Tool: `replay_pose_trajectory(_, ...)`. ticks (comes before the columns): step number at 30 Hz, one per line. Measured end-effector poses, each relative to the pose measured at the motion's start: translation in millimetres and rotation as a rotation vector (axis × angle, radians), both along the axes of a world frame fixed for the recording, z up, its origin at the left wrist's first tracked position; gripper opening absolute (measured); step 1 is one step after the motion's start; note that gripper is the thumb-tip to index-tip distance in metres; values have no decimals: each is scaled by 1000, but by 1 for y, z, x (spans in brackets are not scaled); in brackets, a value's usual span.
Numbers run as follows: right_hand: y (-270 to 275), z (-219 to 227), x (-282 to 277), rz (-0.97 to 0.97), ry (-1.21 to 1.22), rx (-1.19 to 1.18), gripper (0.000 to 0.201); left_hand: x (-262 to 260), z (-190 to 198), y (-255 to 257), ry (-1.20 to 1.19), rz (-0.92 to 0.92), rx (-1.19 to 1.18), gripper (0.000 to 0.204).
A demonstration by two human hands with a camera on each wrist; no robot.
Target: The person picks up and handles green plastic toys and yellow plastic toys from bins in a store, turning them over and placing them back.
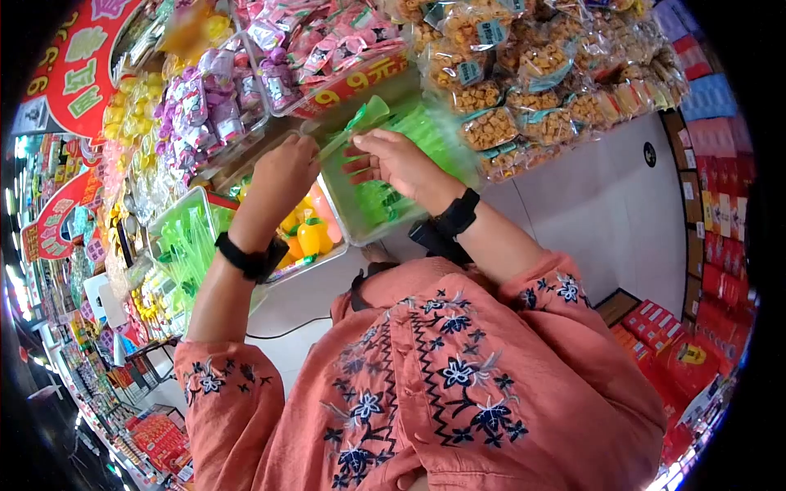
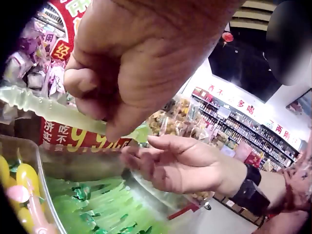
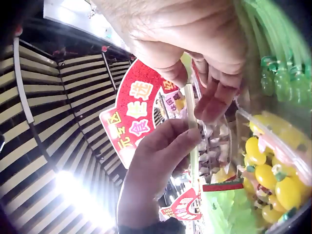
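Observation:
The left hand (image 1: 286, 172) (image 2: 141, 58) pinches a long, translucent pale green tube (image 2: 53, 111) (image 3: 194, 163) between curled fingers and thumb. Beside the tube's other end is the right hand (image 1: 401, 164) (image 2: 180, 168) (image 3: 195, 39); its thumb tip is close to or touching that end, its fingers loosely bent and apart from the thumb. Both hands are held above a clear bin of bright green tubes (image 1: 426, 135) (image 2: 97, 204) (image 3: 285, 83). A blurred green piece (image 1: 370, 113) shows just beyond the right fingertips.
Left of the green bin is one with yellow fruit-shaped items (image 1: 309, 237) (image 3: 265, 175). Purple packets (image 1: 196, 110), pink packets (image 1: 344, 37) and bagged brown snacks (image 1: 544, 65) lie behind. Another bin of green items (image 1: 188, 237) stands at left. Red boxes (image 1: 655, 327) stand at right.

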State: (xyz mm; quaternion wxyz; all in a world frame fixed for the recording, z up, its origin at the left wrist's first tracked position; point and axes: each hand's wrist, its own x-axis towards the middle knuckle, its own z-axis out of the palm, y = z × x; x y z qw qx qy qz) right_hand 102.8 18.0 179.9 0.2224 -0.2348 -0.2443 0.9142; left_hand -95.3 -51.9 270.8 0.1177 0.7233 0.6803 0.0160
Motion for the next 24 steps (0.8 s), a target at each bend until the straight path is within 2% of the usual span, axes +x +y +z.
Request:
replay_pose_trajectory(5,7,-32,16,-20,-98,-39,26,-11,-67,46,143,-139,189,14)
replay_pose_trajectory(8,11,-44,24,-36,-144,-61,24,5,-75,72,241,-102,-4,15)
replay_pose_trajectory(9,12,-54,26,-34,-138,-63,24,-4,-110,81,272,-133,119,15)
replay_pose_trajectory(12,13,-64,33,-24,-150,-70,23,12,-123,96,328,-102,80,16)
replay_pose_trajectory(15,12,-66,40,-20,-189,-71,24,10,-165,112,356,-155,158,17)
replay_pose_trajectory(17,11,-66,44,-25,-211,-76,25,10,-183,118,379,-140,115,18)
replay_pose_trajectory(24,13,-67,53,-33,-253,-86,28,24,-195,120,317,-40,38,22)
